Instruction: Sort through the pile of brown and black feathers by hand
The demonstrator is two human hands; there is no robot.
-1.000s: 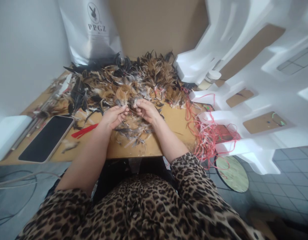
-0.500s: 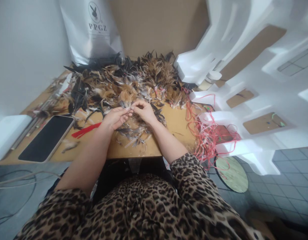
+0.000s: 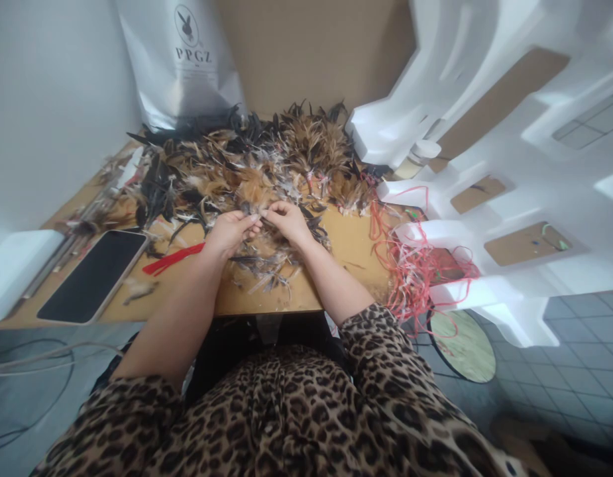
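My left hand (image 3: 234,233) is closed in a pinch at the base of a small bunch of golden-brown feathers (image 3: 255,188), which fans out just beyond the fingertips. Close beside it, the thumb and forefinger of my right hand (image 3: 287,222) are pressed together. What they grip is too small to make out. Beyond both hands spreads a heap of brown and black feathers (image 3: 313,146). Loose greyish feathers (image 3: 266,268) lie on the wooden table (image 3: 353,245) below the hands. A flat bundle of red strips (image 3: 173,258) lies beside my left wrist.
A phone (image 3: 92,276) and a white box (image 3: 22,268) lie at the left. Behind the heap stands a silver bag (image 3: 187,86). Tangled red string (image 3: 415,271) hangs by a white foam piece (image 3: 525,199) on the right. A round-topped stool (image 3: 462,346) stands below.
My fingertips, touching before, have drawn slightly apart. The left hand has shifted a little to the left, and the right fingers remain pinched near the feather bunch.
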